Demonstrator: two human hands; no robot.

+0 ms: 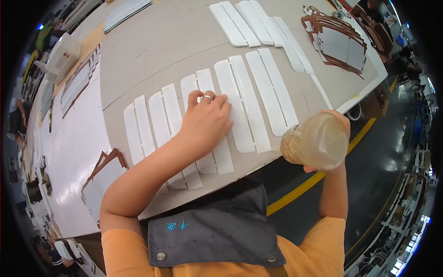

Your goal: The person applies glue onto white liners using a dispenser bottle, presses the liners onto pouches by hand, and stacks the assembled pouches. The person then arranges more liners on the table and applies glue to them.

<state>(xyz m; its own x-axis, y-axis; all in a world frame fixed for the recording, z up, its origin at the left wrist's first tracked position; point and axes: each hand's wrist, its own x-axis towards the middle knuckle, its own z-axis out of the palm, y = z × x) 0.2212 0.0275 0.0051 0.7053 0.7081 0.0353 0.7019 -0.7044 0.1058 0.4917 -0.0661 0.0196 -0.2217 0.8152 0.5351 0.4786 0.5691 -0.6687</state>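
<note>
My left hand (206,121), with a ring on one finger, lies over a white slotted panel (204,81) in the middle of a row on the table. Its fingers are bent inward, and their tips are hidden, so what they hold cannot be made out. To its right is another white panel (240,104) with a shiny wet-looking streak along its slot. My right hand (341,119) is wrapped round a cloudy, translucent plastic bottle (323,141) with yellowish residue near its narrow end. The bottle is tilted, close to the table's front edge, its narrow end facing the panels.
On the grey table (152,60), more white panels (258,23) overlap at the back. A stack of brown-edged pieces (337,41) stands at back right, with similar pieces (106,171) at left. A white container (64,53) sits far left. Floor with a yellow line (295,194) lies to the right.
</note>
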